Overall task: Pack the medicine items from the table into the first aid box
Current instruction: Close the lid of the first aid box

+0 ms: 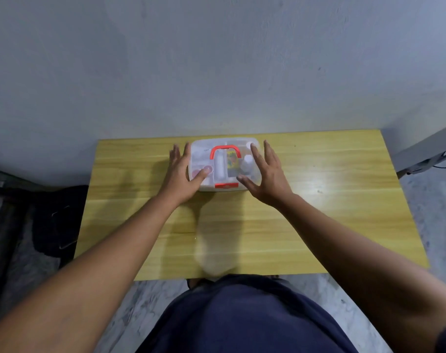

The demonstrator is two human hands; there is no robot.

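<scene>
The translucent white plastic first aid box [224, 165] with the red carry handle [224, 150] sits at the far middle of the yellow wood-grain desk [318, 225], close to the grey wall [217, 59]. Its lid looks shut, and through it show the packed things — a white bottle [247, 163], a coloured carton [232, 163] and a white roll [219, 167]. No loose medicine items show on the bare desk, so the packing looks finished or nearly so.

Both hands are spread wide and flat, holding nothing. The left hand [182, 174] lies against the box's left end, its thumb over the near left corner of the lid. The right hand [264, 171] covers the right end, fingers pointing toward the wall. The box's long axis runs left to right, straight ahead of the person, so it lies squarely between the two hands, neither one clearly nearer. The red front latch [226, 185] faces the person in the gap between the thumbs — probably the next thing to press home.
</scene>
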